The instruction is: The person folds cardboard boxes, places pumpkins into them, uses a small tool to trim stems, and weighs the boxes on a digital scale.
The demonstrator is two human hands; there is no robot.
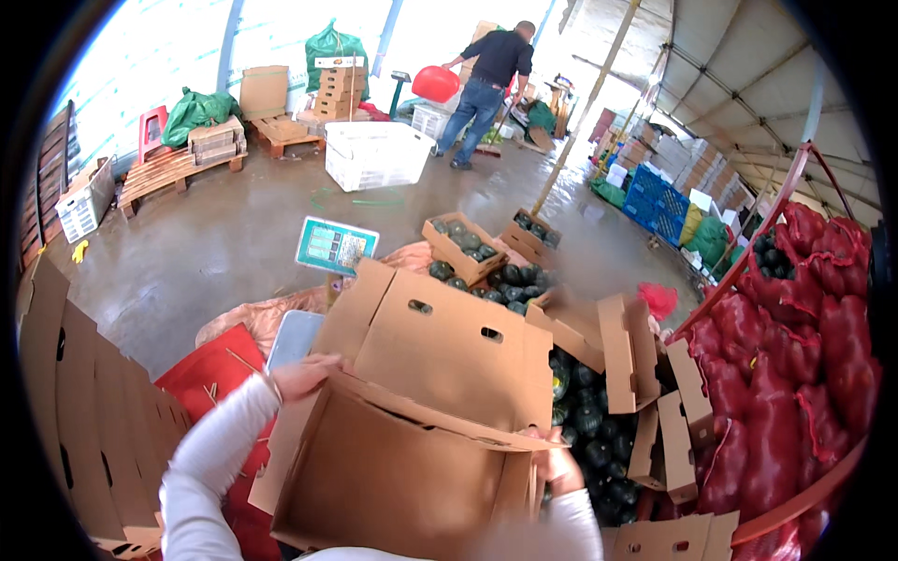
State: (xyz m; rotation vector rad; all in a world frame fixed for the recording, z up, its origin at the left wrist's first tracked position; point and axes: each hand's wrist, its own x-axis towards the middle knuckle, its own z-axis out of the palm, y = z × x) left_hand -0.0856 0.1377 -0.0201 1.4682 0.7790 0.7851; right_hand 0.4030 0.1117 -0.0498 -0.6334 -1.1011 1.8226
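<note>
Well, nearest of all, the cardboard box (398, 486) fills the lower centre of the frame, its hollow facing up at me. My left hand (307, 377) pinches its upper-left corner; my right hand (563, 467) is curled on the right-hand corner, its grip partly hidden by the board. I judge it light and dry, stiff along the folds yet easily creased across a flat face, so I'd take hold at the folded corners or through the two hand slots (491, 334). Its long axis seems to run left to right, dipping toward the right, with the broad slotted panel (440, 365) leaning away toward the frame's middle.

Past it, dark green squash (589, 416) lie heaped right of centre, and red mesh sacks (772, 411) crowd the right edge. Farther off, a scale display (335, 246) stands left of centre, then a white crate (374, 159), and at upper centre a person (496, 75) holding a red basin (436, 84).
</note>
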